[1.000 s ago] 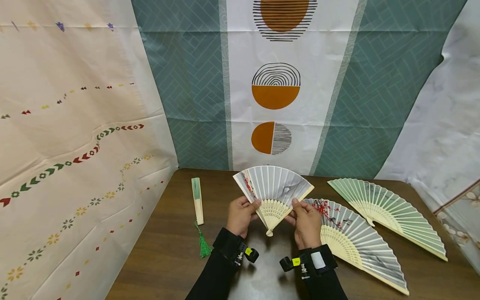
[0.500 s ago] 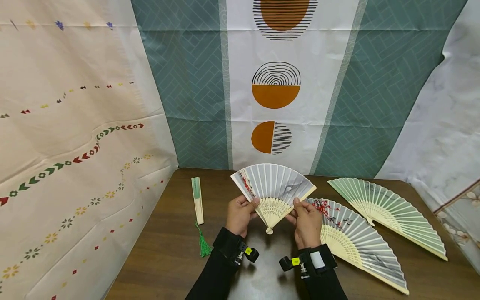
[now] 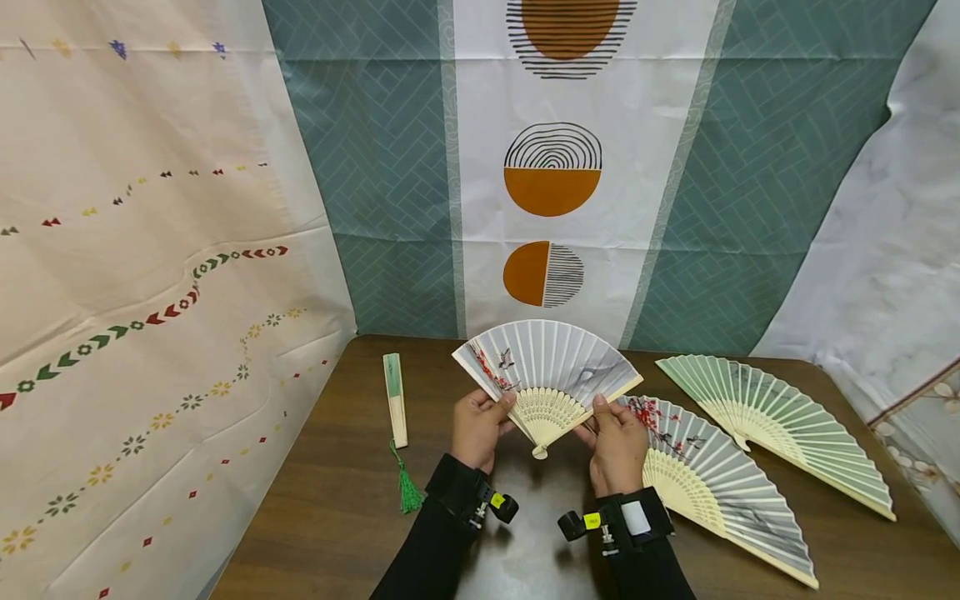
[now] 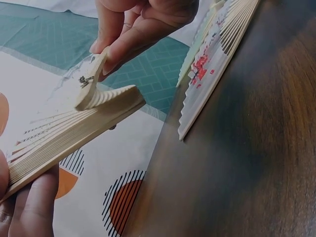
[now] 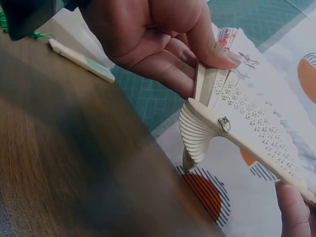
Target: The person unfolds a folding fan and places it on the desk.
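Fan [image 3: 555, 354] spread wide, up off the table [image 3: 322, 517], and it's in both my hands! Left hand [image 3: 476, 432] pinches the left edge, thumb in front; right hand [image 3: 619, 448] has the opposite edge in a matching pinch. Narrow end points down toward me, metal rivet [image 5: 224, 124] showing in the right wrist view. Out to the right lies a grey blossom fan [image 3: 731, 479], unfurled, with a green fan [image 3: 787, 429] beyond it; over on the left, a folded fan [image 3: 395, 400], green tassel [image 3: 407, 493] trailing toward me.
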A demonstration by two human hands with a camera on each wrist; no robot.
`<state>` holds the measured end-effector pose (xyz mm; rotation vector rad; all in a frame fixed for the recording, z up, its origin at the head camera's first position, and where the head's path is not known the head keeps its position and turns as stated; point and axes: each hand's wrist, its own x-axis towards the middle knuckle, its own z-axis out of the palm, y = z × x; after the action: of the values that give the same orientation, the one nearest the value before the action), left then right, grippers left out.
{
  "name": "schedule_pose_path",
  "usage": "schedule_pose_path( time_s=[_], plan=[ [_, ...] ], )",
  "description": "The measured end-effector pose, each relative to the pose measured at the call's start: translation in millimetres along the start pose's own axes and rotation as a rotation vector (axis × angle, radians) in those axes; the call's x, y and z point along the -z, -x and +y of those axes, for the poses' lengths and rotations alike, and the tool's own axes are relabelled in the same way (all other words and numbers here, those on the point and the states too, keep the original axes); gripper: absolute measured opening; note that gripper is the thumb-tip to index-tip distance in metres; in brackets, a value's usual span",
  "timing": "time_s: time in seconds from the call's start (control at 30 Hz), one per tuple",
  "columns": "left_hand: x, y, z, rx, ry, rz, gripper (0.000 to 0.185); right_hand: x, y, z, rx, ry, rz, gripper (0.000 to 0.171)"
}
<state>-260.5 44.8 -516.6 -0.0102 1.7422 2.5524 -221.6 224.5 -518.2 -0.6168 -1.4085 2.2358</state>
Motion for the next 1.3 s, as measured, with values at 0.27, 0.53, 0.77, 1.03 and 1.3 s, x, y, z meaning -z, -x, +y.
schedule_pose_path(
  time_s=[0.27, 0.53, 0.77, 1.03, 1.3],
  plan=[
    [1.7, 0.6, 1.1, 0.004, -0.006, 0.001, 0.029, -0.6, 1.0, 1.9, 0.026, -0.041, -0.004, 0.014],
    [2.9, 1.2, 1.8, 0.029, -0.016, 0.01, 0.028, 0.4, 1.5, 0.5, 0.023, -0.04, 0.018, 0.017],
    [2.0, 1.7, 1.4, 0.011, -0.008, 0.007, 0.031, 0.6, 1.6, 0.9, 0.033, -0.07, 0.031, 0.014],
    [0.6, 1.6, 1.2, -0.001, 0.02, 0.022, 0.032, 0.9, 1.7, 1.6, 0.036, -0.089, 0.046, 0.015],
    [-0.4, 1.2, -0.9, 0.0, 0.023, 0.023, 0.034, 1.5, 0.4, 1.9, 0.027, -0.091, 0.056, 0.017]
  ],
)
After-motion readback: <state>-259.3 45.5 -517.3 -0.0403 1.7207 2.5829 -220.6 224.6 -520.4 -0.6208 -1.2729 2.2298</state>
